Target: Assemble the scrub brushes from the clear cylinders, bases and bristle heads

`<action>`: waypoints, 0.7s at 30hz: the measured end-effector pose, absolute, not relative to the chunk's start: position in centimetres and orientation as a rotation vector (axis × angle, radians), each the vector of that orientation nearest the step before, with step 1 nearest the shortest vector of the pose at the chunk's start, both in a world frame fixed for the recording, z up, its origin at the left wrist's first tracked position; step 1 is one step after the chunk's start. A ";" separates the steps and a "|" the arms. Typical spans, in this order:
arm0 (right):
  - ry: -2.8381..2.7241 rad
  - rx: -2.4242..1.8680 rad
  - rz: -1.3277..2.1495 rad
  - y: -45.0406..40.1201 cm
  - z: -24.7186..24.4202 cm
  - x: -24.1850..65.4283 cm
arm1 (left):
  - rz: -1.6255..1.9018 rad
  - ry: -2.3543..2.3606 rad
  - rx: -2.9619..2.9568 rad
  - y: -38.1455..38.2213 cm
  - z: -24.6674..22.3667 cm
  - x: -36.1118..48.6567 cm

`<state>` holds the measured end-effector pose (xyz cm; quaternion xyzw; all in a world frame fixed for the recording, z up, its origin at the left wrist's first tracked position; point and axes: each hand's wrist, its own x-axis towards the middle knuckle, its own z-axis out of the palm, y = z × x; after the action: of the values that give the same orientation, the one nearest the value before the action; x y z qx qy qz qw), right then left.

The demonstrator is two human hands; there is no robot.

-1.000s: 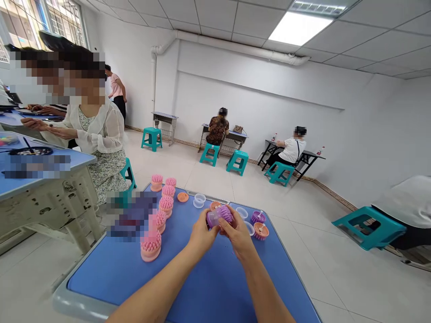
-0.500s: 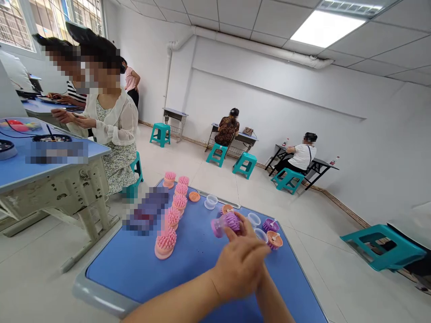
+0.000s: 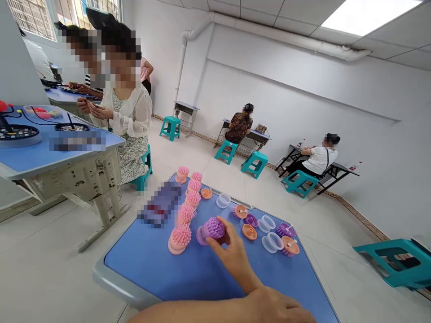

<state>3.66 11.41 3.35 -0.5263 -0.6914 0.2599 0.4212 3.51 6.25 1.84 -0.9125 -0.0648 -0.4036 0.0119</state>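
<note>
My right hand (image 3: 232, 253) rests its fingers on a purple bristled brush head (image 3: 213, 229), which has a translucent lilac cup on its left end and lies on the blue tabletop (image 3: 144, 273). Just left of it stands a row of several pink bristled brushes on orange bases, the nearest being a pink brush (image 3: 180, 240). My left hand (image 3: 276, 309) lies at the bottom edge, partly cut off, touching nothing visible. Beyond my right hand are an orange round cap (image 3: 249, 232), a transparent plastic cup (image 3: 272, 242) and an orange-backed brush (image 3: 290, 245).
A blurred patch (image 3: 160, 204) covers something on the table's far left. A person in a white blouse (image 3: 129, 116) sits at a blue desk (image 3: 50, 154) to the left. A teal stool (image 3: 393, 260) stands to the right. Other people sit at far tables.
My hands have come apart. The purple brush head has gone from being held between both hands to lying on the table under my right hand, and my left hand has dropped to the bottom edge.
</note>
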 end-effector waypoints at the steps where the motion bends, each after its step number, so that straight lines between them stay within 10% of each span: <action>1: -1.729 -1.331 0.603 12.1 3.5 3.4 | -1.273 -0.212 -2.827 6.4 1.9 3.7; 21: -1.788 -1.300 0.477 19.2 3.4 1.7 | -1.709 -0.394 -2.512 7.6 3.4 3.7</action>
<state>1.67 19.18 3.36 -0.5201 -0.7153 0.1907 0.4260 3.69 7.57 3.38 -0.8193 -0.1286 -0.5574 0.0391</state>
